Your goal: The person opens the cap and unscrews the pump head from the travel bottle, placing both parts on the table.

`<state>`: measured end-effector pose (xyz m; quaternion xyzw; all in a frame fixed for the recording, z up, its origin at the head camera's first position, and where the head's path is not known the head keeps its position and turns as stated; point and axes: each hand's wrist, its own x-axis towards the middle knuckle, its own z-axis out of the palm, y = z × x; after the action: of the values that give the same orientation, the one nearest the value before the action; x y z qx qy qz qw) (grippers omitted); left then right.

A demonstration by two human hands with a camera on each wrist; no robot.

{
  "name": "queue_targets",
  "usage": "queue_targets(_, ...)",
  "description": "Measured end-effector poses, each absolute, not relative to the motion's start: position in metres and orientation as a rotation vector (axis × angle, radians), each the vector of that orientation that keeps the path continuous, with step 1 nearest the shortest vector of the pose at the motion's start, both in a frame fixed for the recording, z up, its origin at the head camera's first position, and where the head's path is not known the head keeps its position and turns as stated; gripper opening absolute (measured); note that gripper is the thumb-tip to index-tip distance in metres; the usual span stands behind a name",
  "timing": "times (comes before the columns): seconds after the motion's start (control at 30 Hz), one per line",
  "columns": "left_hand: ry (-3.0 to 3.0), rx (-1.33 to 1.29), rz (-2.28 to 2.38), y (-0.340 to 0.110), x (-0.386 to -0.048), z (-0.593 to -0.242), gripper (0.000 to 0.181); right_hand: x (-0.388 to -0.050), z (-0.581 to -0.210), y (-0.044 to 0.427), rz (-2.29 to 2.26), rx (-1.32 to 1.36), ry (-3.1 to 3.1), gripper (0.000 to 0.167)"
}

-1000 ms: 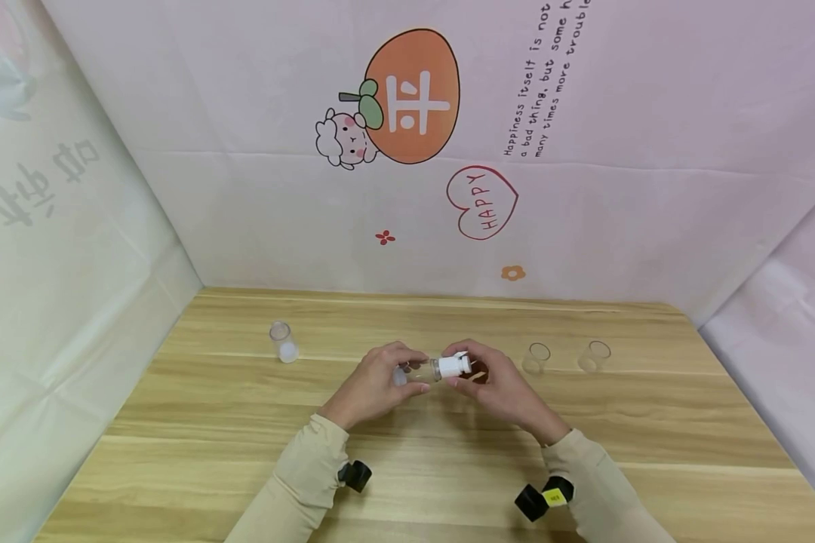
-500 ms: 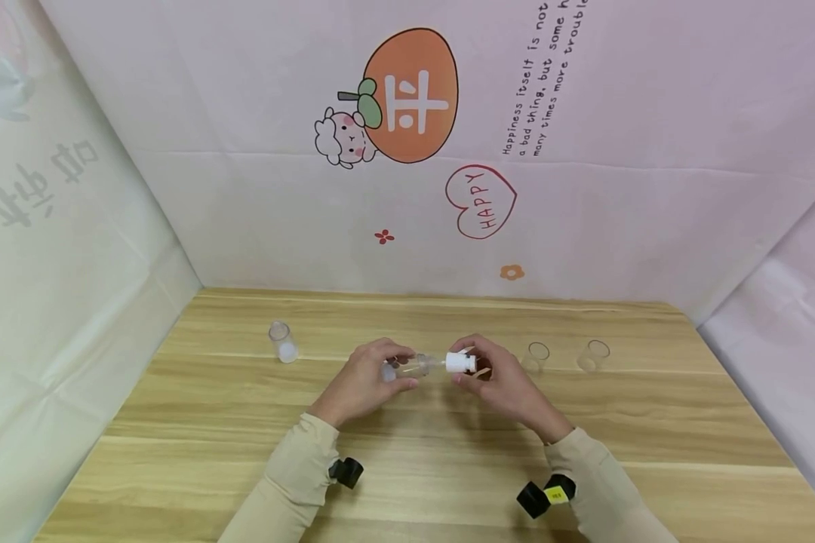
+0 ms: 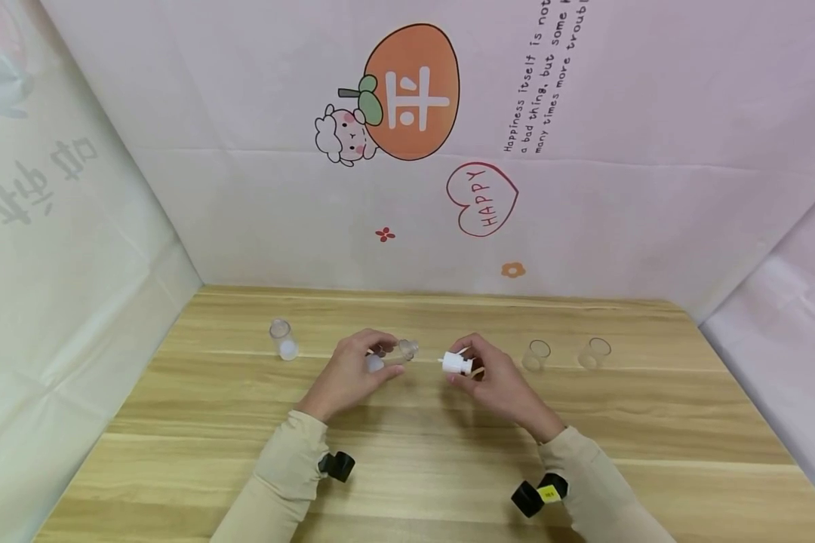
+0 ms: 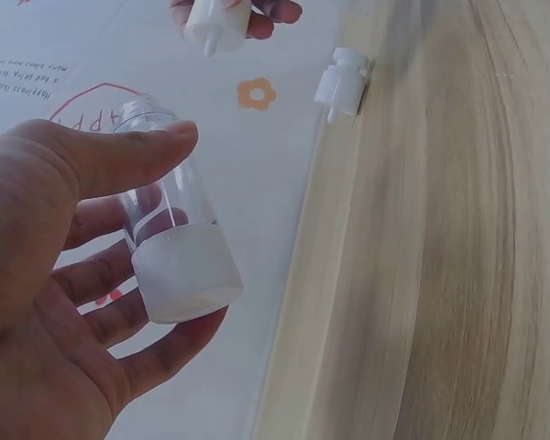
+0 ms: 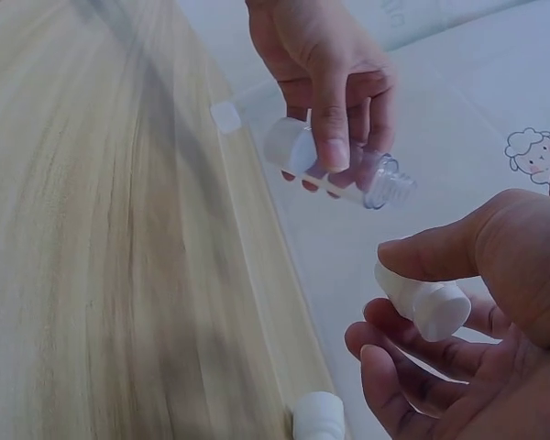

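My left hand [image 3: 349,375] holds a clear bottle [image 4: 179,197] with a thick white base and a bare threaded neck. Its thumb lies across the upper part, as the left wrist view shows. The white pump top [image 3: 456,363], a small nozzle tip sticking out of it, is pinched between thumb and fingers of my right hand [image 3: 499,382]. A gap separates the bottle's neck from the pump top, and the neck points right. Another white pump top [image 4: 342,84] stands on the table in the left wrist view; it does not show clearly in the head view.
A second clear bottle with a white base [image 3: 284,341] stands at the left of the wooden table [image 3: 407,475]. Two clear cup-like pieces [image 3: 536,356] are at the right. A printed cloth wall [image 3: 278,226] rises behind the table's far edge.
The pump top has come off the bottle's neck. My left hand has moved left with the bottle and tilted its neck upward; the right hand has stayed nearly in place.
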<state>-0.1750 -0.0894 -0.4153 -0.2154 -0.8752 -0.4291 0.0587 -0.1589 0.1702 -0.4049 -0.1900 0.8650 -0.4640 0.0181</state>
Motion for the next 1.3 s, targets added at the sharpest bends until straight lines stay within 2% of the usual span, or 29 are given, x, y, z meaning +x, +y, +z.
queue_targets(0.57,-2.591,-0.492,-1.394,-0.100,-0.176,-0.417,0.037,-0.169,-0.414,0.139,-1.342,-0.603,2.786,0.028)
queue_targets(1.3,-2.517,-0.367,-1.538,-0.108,-0.175,-0.420,0.035,-0.191,-0.434,0.102,-1.113,-0.480,2.955,0.023)
